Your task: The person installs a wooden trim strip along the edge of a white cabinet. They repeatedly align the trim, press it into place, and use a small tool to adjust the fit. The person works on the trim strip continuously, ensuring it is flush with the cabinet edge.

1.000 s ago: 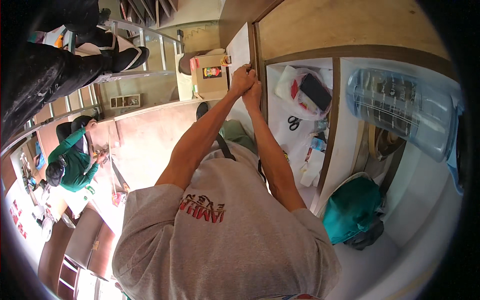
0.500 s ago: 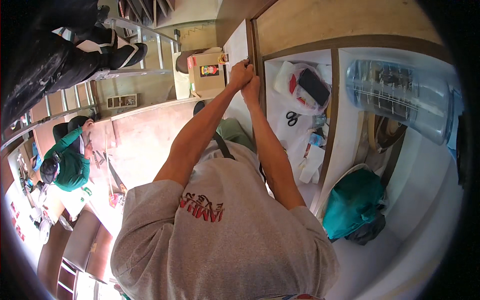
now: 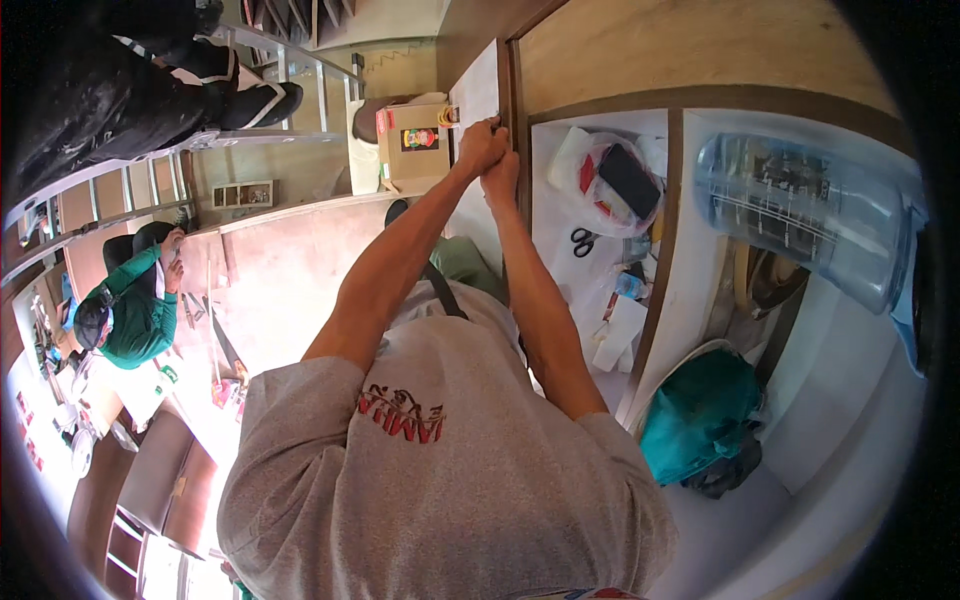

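Note:
Both my arms stretch up to the brown edge trim (image 3: 513,75) of a cabinet, beside a narrow white panel (image 3: 478,82). My left hand (image 3: 482,147) is closed against that edge, and a small dark thing shows at its fingertips, too small to name. Just below it, touching it, my right hand (image 3: 499,179) is closed too; its fingers are turned away, so whatever it grips is hidden. Left of the hands stands a cardboard box (image 3: 413,165) with a colourful label and a roll of tape (image 3: 448,117) at its edge.
Cabinet shelves at right hold a bag with a black phone-like slab (image 3: 628,178), scissors (image 3: 583,241), a large clear water bottle (image 3: 805,205) and a teal bag (image 3: 700,412). A ladder (image 3: 322,100) bears someone's shoes (image 3: 262,105). Another person in green (image 3: 140,315) works at the pale board (image 3: 300,270).
My hands stay at the same edge with almost no movement. The view has shifted slightly. The person in green has brought their hands closer together.

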Demonstrator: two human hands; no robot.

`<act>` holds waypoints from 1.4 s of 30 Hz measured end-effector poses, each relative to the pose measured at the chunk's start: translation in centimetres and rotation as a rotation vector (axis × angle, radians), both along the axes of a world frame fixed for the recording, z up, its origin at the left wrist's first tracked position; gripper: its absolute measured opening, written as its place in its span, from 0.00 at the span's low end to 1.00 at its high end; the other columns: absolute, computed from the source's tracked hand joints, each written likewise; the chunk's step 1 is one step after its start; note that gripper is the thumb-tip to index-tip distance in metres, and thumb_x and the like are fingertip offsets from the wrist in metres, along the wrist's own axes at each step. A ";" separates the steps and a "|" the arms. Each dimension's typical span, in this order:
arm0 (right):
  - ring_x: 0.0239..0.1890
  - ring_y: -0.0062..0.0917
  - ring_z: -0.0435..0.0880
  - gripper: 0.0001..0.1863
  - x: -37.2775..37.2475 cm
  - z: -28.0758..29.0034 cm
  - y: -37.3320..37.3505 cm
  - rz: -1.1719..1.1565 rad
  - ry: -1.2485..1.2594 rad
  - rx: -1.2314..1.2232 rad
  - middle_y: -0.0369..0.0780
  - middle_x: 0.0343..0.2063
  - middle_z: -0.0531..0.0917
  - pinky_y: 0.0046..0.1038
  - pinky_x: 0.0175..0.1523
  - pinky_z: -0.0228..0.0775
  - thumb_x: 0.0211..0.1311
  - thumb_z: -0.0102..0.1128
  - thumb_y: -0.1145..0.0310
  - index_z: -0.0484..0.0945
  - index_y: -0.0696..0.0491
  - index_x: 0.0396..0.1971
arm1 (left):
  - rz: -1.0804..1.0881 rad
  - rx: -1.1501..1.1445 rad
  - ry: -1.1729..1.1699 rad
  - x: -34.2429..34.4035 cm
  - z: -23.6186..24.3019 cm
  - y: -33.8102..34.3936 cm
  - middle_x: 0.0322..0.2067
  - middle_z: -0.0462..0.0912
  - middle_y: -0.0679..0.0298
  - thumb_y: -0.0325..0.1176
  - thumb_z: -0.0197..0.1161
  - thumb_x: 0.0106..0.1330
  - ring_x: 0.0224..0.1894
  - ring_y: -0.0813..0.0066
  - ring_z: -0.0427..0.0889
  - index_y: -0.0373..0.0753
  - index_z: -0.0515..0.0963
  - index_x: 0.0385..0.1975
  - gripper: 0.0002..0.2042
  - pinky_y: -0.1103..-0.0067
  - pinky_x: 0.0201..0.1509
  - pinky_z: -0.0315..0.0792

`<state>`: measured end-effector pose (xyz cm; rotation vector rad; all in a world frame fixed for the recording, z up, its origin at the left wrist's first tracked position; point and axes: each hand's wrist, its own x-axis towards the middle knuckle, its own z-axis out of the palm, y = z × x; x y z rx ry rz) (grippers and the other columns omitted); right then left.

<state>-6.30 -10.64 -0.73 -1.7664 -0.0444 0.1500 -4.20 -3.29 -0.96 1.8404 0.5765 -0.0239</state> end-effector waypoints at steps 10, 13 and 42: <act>0.36 0.17 0.78 0.07 0.6 1.0 -0.4 0.092 -0.023 -0.151 0.37 0.29 0.83 0.27 0.37 0.70 0.61 0.58 0.72 0.79 0.60 0.34 | -0.004 0.047 0.009 1.0 0.2 0.3 0.42 0.82 0.44 0.41 0.57 0.61 0.46 0.51 0.83 0.30 0.76 0.51 0.23 0.67 0.53 0.74; 0.36 0.18 0.79 0.08 1.0 0.1 -0.8 0.105 -0.068 -0.227 0.37 0.29 0.83 0.28 0.38 0.70 0.62 0.58 0.71 0.79 0.60 0.36 | -0.009 0.007 0.010 1.2 0.2 0.4 0.42 0.82 0.43 0.41 0.57 0.61 0.45 0.51 0.83 0.30 0.76 0.51 0.23 0.67 0.53 0.74; 0.34 0.39 0.83 0.12 1.3 2.7 0.0 0.112 0.015 -0.288 0.49 0.30 0.83 0.38 0.39 0.72 0.58 0.59 0.69 0.76 0.62 0.37 | 0.007 0.063 -0.079 1.3 0.5 0.7 0.37 0.81 0.37 0.42 0.57 0.59 0.42 0.46 0.82 0.29 0.77 0.50 0.24 0.64 0.51 0.74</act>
